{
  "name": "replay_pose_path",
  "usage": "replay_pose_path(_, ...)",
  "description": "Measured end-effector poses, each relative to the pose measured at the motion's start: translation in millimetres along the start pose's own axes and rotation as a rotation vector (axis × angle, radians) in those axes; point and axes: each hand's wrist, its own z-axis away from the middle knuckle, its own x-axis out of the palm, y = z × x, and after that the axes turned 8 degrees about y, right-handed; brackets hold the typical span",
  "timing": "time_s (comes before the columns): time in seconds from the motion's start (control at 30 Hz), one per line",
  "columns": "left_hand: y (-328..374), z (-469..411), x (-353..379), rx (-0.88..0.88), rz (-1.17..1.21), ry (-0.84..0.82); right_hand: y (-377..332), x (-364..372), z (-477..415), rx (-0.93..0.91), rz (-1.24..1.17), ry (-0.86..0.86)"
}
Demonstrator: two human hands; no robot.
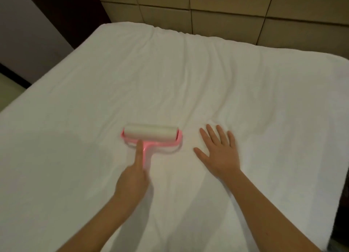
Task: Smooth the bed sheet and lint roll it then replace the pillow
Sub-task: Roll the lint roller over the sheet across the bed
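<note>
A white bed sheet (170, 78) covers the whole bed, with soft wrinkles running toward the headboard and to the right. On it lies a pink lint roller (151, 136) with a wide white roll. My left hand (133, 178) grips the roller's pink handle, index finger stretched along it up to the frame. My right hand (219, 149) lies flat on the sheet just right of the roller, fingers spread and straight. No pillow is in view.
A padded beige headboard (207, 11) with square panels runs along the far edge of the bed. Dark wall and floor show past the bed's left edge (37, 25). The right edge of the mattress drops off at the far right.
</note>
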Motion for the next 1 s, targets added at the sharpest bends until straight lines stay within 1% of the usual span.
replay_pose_path(0.07,-7,26,6,-0.068,-0.02,-0.012,16,-3,-4,-0.041,0.018,-0.007)
replay_pose_path(0.13,5,20,15,-0.105,0.029,0.043,31,-5,-12,-0.1,0.03,-0.025)
replay_pose_path(0.2,25,-10,20,-0.113,0.079,0.138,43,-6,-23,-0.161,0.046,-0.039)
replay_pose_path(0.27,47,-53,19,-0.105,0.098,0.192,52,-5,-36,-0.206,0.065,-0.038)
replay_pose_path(0.37,79,-113,15,-0.12,0.097,0.226,63,-4,-67,-0.267,0.068,-0.016)
replay_pose_path(0.5,97,-162,20,-0.146,0.054,0.279,60,-4,-129,-0.329,0.055,-0.001)
replay_pose_path(0.6,98,-182,21,-0.144,0.042,0.288,52,-4,-174,-0.367,0.022,-0.033)
replay_pose_path(0.77,110,-235,16,-0.165,0.045,0.283,50,0,-239,-0.436,0.041,-0.002)
replay_pose_path(1.0,127,-303,8,-0.243,0.081,0.193,46,-1,-327,-0.469,0.169,-0.034)
